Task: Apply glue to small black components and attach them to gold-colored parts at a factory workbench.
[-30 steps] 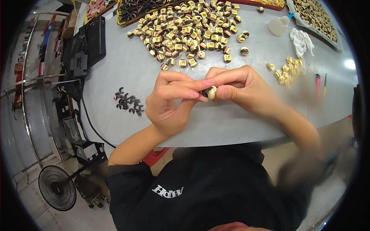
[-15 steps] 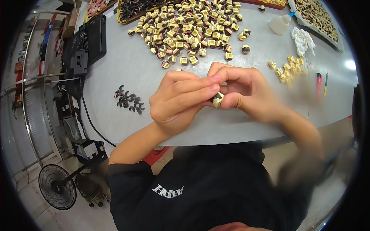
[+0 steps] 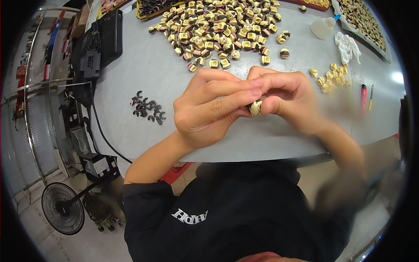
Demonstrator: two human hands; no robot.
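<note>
Small cream-coloured part: dark-edged, held above the near edge of the grey table, pinched between the fingertips of both hands; mostly covered by fingers, its shape cannot be told.
Left hand: fingers curled, forefinger and thumb closed on the part from the left.
Right hand: fingers bent, tips closed on the same part from the right, touching the left hand's fingertips.
Heap of like parts: cream with dark and pinkish bands, spread across the far table, well apart from the hands.
Small cluster of pale yellow pieces: just right of the right hand.
Black C-shaped clips: loose group, left of the left hand.
White squeeze bottle, crumpled white cloth: far right.
Red-handled tool: right edge, blurred.
Floor fan: on the floor, lower left.
</note>
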